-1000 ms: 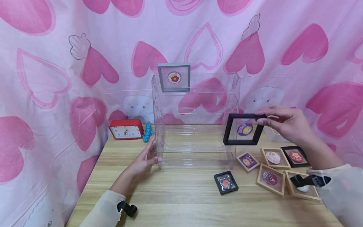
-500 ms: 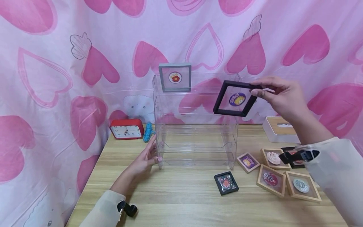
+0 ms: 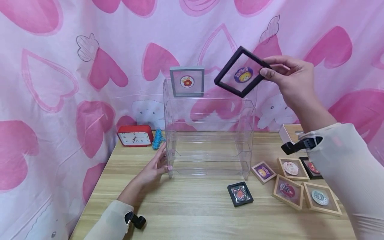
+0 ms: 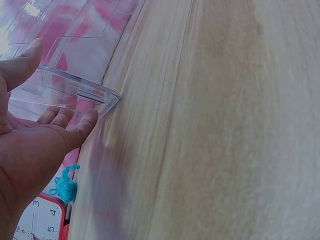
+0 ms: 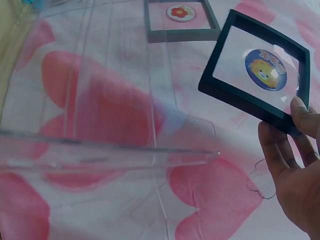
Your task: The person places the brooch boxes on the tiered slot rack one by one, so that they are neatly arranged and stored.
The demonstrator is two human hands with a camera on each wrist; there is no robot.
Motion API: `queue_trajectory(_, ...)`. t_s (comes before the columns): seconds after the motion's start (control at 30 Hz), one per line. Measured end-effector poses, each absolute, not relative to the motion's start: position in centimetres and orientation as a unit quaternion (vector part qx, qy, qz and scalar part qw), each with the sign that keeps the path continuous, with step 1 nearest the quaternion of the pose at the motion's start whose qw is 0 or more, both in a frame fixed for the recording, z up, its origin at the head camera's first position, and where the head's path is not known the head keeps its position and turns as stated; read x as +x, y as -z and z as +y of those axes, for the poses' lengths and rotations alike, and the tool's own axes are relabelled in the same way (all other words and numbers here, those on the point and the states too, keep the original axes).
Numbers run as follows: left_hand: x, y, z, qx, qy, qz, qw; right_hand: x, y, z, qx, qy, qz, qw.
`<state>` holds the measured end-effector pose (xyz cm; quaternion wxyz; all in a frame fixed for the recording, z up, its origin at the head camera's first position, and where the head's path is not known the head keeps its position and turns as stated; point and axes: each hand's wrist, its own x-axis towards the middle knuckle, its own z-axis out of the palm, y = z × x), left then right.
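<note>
My right hand (image 3: pixel 291 78) pinches one corner of a black floating display frame (image 3: pixel 225 68) between thumb and fingers. A round blue badge with a yellow animal face sits behind its clear film. The frame is tilted cornerwise in the air, above the upper right of a tiered clear acrylic display rack (image 3: pixel 207 161). On the rack's top tier, at the left, a grey frame (image 3: pixel 187 94) with a red flower badge stands upright. My left hand (image 4: pixel 35 145) rests against the rack's lower left side with its fingers extended, thumb by the front edge.
Several wood-rimmed frames (image 3: pixel 288 191) and a black one (image 3: pixel 312 166) lie on the table at the right. Another black frame (image 3: pixel 240 194) lies before the rack. A red clock (image 3: pixel 135 136), blue yarn (image 3: pixel 157 139) and a white box (image 3: pixel 289 131) stand behind.
My right hand has lifted the black frame up and leftward from beside the rack to above its top right, turning it cornerwise. The left hand stays in place.
</note>
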<state>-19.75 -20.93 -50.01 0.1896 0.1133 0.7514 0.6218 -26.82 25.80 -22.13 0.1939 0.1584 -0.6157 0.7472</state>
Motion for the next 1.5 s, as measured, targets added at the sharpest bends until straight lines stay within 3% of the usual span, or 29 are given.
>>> queue_trajectory(0.47,-19.8,49.8,-20.4,0.104,-0.624,0.748,0.199,-30.4,21.8,25.3,0.117,-0.769,-0.592,0.212)
queue_trajectory(0.87,-19.7,50.3,-20.6,0.112,-0.630,0.743,0.199,-32.0,24.6,25.0,0.139,-0.569,-0.751,0.305)
queue_trajectory(1.5,-19.4,50.1,-20.3,0.142,-0.637,0.736,0.181,-32.8,26.4,23.1,0.183,-0.486,-0.776,0.358)
